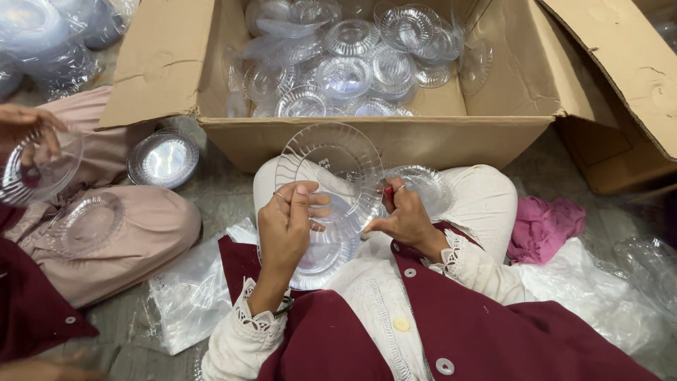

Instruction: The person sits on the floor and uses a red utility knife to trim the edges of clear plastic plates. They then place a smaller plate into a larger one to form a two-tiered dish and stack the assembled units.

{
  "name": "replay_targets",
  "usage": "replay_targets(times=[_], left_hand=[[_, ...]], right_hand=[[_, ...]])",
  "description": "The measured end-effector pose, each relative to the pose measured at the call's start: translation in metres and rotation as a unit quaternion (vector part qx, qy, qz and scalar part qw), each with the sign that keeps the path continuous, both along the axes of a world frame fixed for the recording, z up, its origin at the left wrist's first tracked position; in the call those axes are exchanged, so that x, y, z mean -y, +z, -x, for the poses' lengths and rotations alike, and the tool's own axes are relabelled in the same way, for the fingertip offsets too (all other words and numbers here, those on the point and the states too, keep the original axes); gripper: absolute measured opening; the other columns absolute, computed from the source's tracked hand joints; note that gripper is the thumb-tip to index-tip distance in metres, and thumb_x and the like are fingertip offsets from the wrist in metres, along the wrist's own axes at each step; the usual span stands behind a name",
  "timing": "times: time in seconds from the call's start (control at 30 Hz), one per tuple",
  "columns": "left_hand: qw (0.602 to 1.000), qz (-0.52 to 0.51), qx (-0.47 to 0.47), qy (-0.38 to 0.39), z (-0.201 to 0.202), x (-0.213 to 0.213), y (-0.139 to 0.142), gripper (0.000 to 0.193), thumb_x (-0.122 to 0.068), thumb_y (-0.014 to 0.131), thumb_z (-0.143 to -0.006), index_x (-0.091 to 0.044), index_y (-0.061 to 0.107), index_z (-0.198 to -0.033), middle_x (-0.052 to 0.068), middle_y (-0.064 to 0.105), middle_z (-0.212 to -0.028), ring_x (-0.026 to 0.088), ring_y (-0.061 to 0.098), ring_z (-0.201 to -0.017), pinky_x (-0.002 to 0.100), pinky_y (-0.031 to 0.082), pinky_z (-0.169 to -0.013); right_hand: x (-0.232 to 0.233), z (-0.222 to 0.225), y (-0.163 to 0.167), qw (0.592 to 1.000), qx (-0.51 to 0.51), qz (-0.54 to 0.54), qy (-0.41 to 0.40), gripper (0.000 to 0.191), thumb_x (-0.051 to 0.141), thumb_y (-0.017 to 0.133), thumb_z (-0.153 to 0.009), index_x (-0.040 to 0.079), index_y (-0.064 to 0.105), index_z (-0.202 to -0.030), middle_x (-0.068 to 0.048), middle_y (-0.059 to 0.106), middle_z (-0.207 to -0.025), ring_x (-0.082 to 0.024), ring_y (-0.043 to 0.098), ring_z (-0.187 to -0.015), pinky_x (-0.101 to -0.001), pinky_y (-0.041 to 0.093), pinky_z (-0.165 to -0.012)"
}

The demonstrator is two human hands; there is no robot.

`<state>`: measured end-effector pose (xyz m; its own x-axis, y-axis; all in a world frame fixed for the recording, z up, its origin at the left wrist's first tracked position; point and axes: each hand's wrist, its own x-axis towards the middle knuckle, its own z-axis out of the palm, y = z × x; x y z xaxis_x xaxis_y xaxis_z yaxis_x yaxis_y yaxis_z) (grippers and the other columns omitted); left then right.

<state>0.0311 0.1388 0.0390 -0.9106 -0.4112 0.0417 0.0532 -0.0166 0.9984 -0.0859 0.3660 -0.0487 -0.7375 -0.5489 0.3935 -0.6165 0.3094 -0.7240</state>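
My left hand and my right hand together hold a clear ribbed plastic plate, tilted up on edge above my lap. The left fingers pinch its left rim and the right fingers grip its right rim. Under it, a stack of the same clear plates rests on my lap, and another clear plate lies on my right knee. Straight ahead stands an open cardboard box holding several loose clear plates.
A co-worker sits at the left, a hand holding a clear plate, another plate on their knee. A plate stack stands on the floor. Clear plastic bags and a pink cloth lie beside me.
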Motion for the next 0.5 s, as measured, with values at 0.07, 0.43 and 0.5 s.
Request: replay_targets(times=[0.07,0.43,0.5], left_hand=[[1.000,-0.008,-0.003,0.006,-0.001,-0.003,0.001,0.037,-0.023,0.047,-0.106,0.008,0.065,-0.115,0.015,0.078,-0.092,0.016,0.075,-0.076,0.027,0.063,-0.058],[0.998,-0.047,-0.018,0.029,0.003,-0.005,-0.006,0.034,-0.022,0.047,-0.107,0.007,0.062,-0.116,0.016,0.077,-0.094,0.016,0.076,-0.078,0.028,0.063,-0.060],[0.998,-0.045,-0.025,0.035,0.004,-0.008,-0.005,0.034,-0.022,0.046,-0.107,0.007,0.063,-0.117,0.017,0.078,-0.095,0.016,0.076,-0.079,0.028,0.062,-0.061]], right_hand=[[-0.001,-0.002,-0.004,1.000,0.005,-0.006,-0.005,0.088,0.068,0.082,-0.065,0.002,0.051,-0.114,0.001,0.041,-0.063,-0.012,0.040,-0.056,-0.0306,0.040,-0.052],[-0.010,0.011,-0.017,0.994,0.052,-0.057,0.078,0.057,0.062,0.068,-0.097,0.007,0.055,-0.098,0.001,0.046,-0.060,-0.013,0.047,-0.052,-0.0322,0.040,-0.052],[-0.006,0.006,-0.014,0.995,0.040,-0.054,0.075,0.056,0.059,0.071,-0.094,0.006,0.054,-0.098,0.000,0.045,-0.058,-0.013,0.046,-0.050,-0.0319,0.038,-0.050]])
